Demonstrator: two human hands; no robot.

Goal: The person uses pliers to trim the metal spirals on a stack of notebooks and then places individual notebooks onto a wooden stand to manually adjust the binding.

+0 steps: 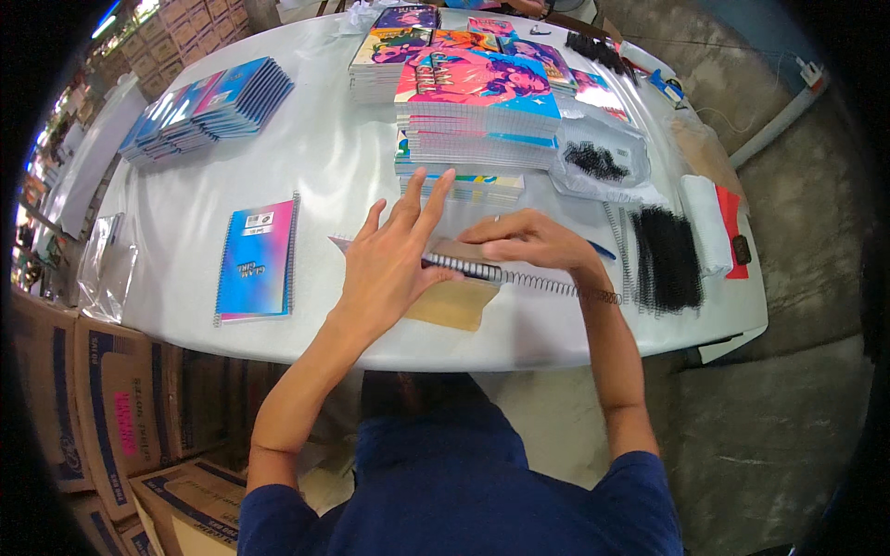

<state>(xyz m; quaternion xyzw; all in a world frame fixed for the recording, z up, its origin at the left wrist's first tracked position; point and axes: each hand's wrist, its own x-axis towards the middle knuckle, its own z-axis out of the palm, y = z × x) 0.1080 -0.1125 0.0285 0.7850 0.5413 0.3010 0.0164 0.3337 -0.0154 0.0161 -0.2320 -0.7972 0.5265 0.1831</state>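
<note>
A notebook [450, 308] with a tan back cover is tilted up near the table's front edge. Along its punched spine a black spiral coil [547, 283] is partly threaded, its loose end trailing right past my right wrist. My left hand [385, 259] steadies the notebook, thumb against the spine and the other fingers stretched out beyond it. Just above the spine, the fingers of my right hand [533, 243] are closed on a brownish flat piece [456, 250], whose exact kind is unclear. To the left lies a spiral notebook [257, 261] with a blue and pink cover.
Stacks of colourful notebooks [477, 102] stand ahead, with fanned blue notebooks [209, 107] at far left. Black coils [666, 259] lie in a bundle at right, near a white wrapping [603, 157] holding small black pieces. Cardboard boxes [125, 408] are stacked below left.
</note>
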